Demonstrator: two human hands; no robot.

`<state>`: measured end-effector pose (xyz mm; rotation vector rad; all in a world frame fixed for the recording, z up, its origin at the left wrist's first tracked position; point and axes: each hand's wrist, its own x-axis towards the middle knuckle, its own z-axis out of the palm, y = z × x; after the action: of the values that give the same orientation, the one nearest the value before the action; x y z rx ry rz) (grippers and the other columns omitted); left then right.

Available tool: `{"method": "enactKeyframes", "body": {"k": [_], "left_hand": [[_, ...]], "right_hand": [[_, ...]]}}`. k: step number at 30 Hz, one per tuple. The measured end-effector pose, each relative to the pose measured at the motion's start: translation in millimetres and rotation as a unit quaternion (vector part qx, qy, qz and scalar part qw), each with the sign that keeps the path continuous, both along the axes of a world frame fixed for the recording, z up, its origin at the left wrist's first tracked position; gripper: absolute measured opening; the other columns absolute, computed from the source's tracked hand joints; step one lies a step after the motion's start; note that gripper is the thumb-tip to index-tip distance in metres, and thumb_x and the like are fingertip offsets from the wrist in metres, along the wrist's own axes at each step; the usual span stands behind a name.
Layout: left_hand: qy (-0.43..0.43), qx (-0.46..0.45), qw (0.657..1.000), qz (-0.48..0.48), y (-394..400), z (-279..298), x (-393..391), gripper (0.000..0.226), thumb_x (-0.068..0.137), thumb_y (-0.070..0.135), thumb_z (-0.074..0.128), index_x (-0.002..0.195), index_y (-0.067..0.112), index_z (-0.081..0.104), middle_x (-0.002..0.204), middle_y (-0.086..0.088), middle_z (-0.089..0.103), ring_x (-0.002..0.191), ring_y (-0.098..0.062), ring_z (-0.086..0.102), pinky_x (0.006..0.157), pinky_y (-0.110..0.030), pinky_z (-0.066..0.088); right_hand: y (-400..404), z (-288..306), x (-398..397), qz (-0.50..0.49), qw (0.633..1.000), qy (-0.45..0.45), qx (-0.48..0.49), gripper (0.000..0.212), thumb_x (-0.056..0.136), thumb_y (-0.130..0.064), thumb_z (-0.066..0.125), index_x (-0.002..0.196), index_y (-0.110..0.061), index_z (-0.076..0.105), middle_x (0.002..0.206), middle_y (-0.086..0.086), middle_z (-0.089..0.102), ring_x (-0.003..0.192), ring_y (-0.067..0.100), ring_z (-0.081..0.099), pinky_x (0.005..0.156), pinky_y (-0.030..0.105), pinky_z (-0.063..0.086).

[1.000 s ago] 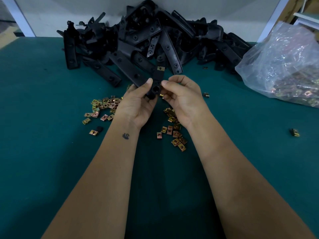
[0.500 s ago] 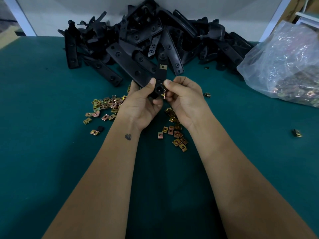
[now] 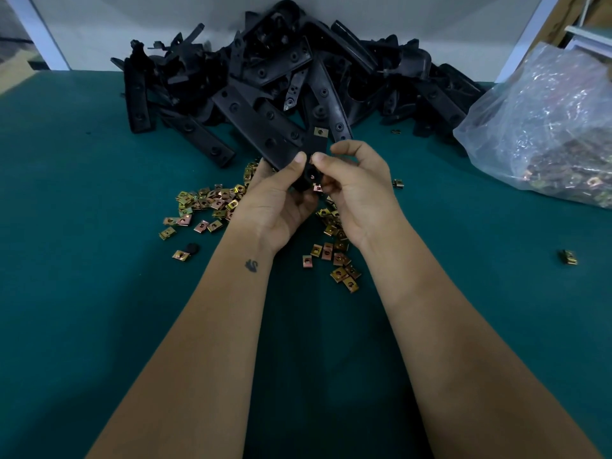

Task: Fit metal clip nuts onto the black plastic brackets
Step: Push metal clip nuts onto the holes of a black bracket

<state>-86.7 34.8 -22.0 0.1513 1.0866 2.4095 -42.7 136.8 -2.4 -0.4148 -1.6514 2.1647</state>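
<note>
My left hand [image 3: 278, 200] and my right hand [image 3: 357, 190] hold one black plastic bracket [image 3: 314, 150] between them above the table, thumbs meeting at its lower end. A brass clip nut [image 3: 320, 131] sits on the bracket's far end. A second clip nut [image 3: 317, 187] shows at the bracket's near end, by my right fingers. Loose clip nuts lie scattered on the green table, one patch to the left [image 3: 205, 207] and one under my right wrist [image 3: 337, 260]. A big pile of black brackets [image 3: 284, 74] fills the back of the table.
A clear plastic bag of clip nuts [image 3: 549, 127] lies at the right. Single stray nuts rest at the far right [image 3: 569, 257], by the pile [image 3: 396, 131] and near my right hand [image 3: 398, 183]. The green table [image 3: 82, 293] stretches toward me.
My hands lifted the bracket slightly up and away. My thumbs now meet over its near end, and my right fingers have curled in closer at the lower clip nut.
</note>
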Motion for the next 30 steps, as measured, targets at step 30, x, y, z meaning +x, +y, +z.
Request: {"method": "enactKeyframes", "body": {"k": [30], "left_hand": [[-0.100,0.041,0.994,-0.023,0,-1,0,0.017,0.098,0.017,0.051,0.099,0.007,0.064,0.091,-0.009,0.065,0.082,-0.021,0.056,0.095,-0.036,0.038]], "right_hand": [[-15,-8,4,-0.144,0.811,0.055,0.564,0.028,0.091,-0.029,0.064,0.073,-0.008,0.057,0.074,-0.002,0.051,0.070,0.017,0.049,0.059,0.028,0.032]]}}
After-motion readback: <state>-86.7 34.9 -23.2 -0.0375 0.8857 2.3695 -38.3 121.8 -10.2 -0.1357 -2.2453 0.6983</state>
